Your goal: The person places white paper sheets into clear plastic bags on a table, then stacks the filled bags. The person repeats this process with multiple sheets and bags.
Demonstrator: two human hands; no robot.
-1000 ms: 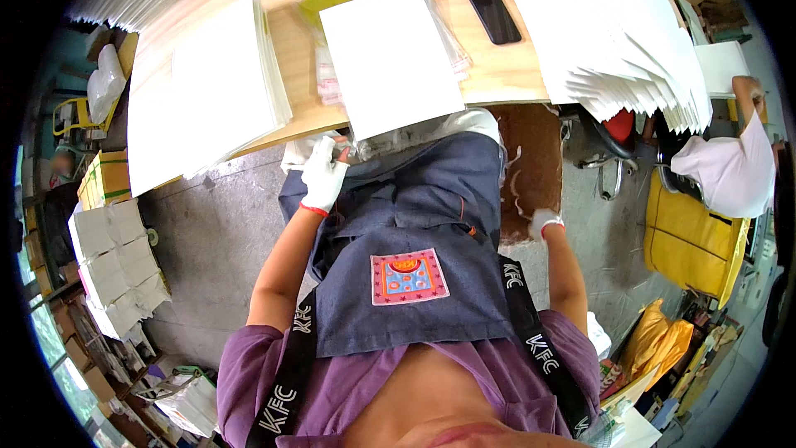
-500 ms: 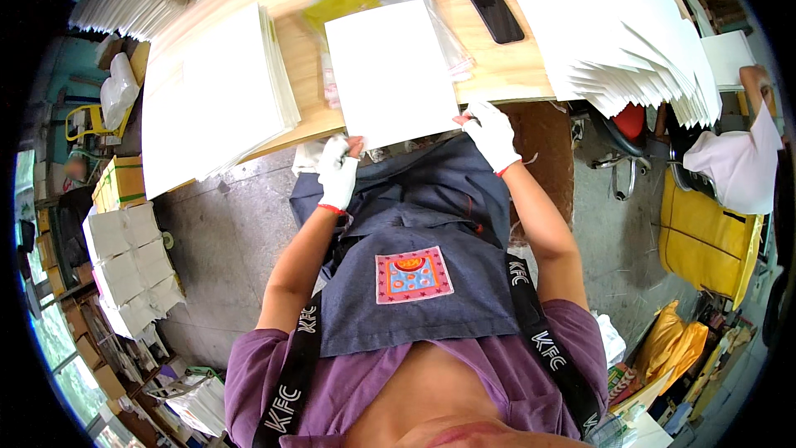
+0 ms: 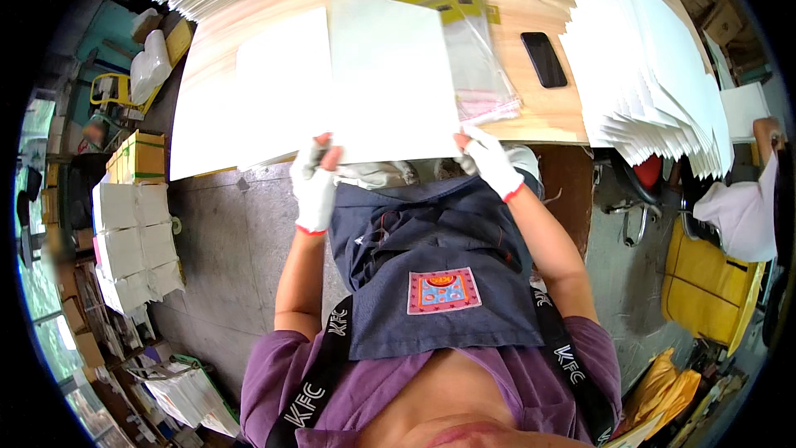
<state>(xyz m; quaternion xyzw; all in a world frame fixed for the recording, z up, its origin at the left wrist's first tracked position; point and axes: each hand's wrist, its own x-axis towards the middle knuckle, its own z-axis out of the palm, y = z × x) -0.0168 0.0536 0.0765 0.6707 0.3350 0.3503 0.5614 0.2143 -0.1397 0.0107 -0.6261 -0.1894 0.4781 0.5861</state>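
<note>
White sheet (image 3: 390, 75) lies flat on bench (image 3: 531, 116), ahead of both hands; left hand (image 3: 313, 187) and right hand (image 3: 489, 162) each pinch a near corner.

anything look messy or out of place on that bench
Mostly tidy. The white sheet held by the left hand and right hand overhangs the near edge, and the stack of white sheets at right has slid into a slanted fan.
</note>
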